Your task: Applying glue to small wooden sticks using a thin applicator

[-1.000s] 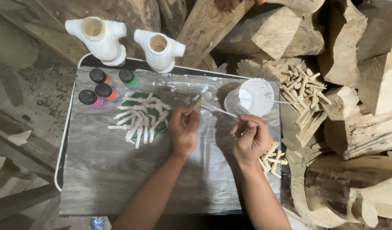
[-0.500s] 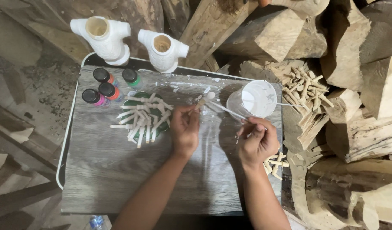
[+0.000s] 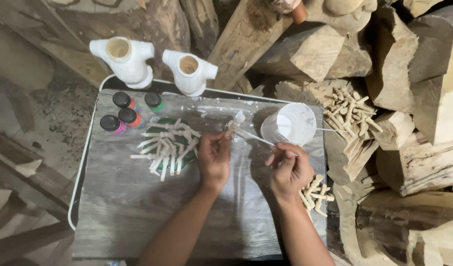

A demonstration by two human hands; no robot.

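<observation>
Head view: a small pale turned-wood peg (image 3: pixel 232 126) sits pinched in the fingertips of the left hand (image 3: pixel 214 157), near the far edge of the grey wood-grain board (image 3: pixel 123 212). The right hand (image 3: pixel 289 170) is closed narrowly on a thin paintbrush (image 3: pixel 256 138), its tip at the peg. Judged light, stiff and slim, the peg looks easy to snap or drop; where paint is wet it would be slippery, so the bare lower end is the sound place to grip.

Just right of the brush stands a white plastic cup of white paint (image 3: pixel 289 123), near the board's far right corner. Left of the hands, painted white pegs (image 3: pixel 166 145) lie fanned over a green disc. Four small dark-capped paint bottles (image 3: pixel 124 114) cluster at the far left corner. Two white-painted carved torso figures (image 3: pixel 152 64) stand beyond the far edge. Unpainted pegs (image 3: pixel 349 111) rest on split logs to the right.
</observation>
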